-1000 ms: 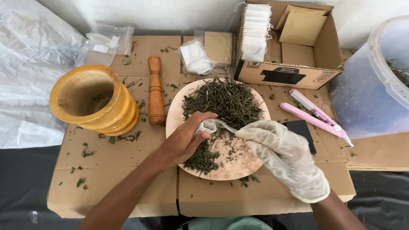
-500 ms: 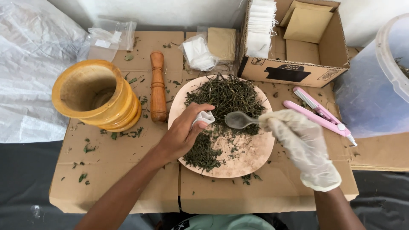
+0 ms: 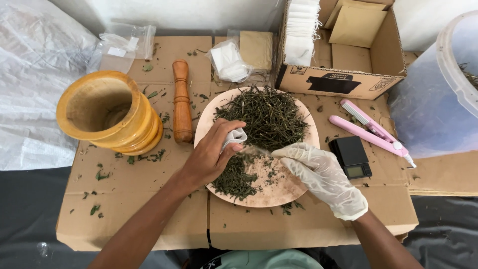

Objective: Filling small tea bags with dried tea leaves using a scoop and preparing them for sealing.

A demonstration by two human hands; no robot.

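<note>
On the far left, a big plastic sheet [image 3: 30,94] runs off the edge, so only part of it shows. Next to it stands a wooden mortar [image 3: 107,112], with a pestle [image 3: 181,102] lying just beside it. The left hand [image 3: 209,157] is bare and curled shut, pinching a small white bag [image 3: 235,137] over the plate [image 3: 279,192] of dried herbs [image 3: 269,117]. The right hand [image 3: 321,174] wears a white glove; it is closed around a spoon [image 3: 254,150], whose tip touches the bag. To do this well, I think the bag's mouth should be held wide open and steady, and the spoon tipped slowly so nothing spills. The spoon is blurry, and its handle hides inside the glove. I cannot tell how full the bag is. At far right, a blue tub [image 3: 438,99] is cut off.
</note>
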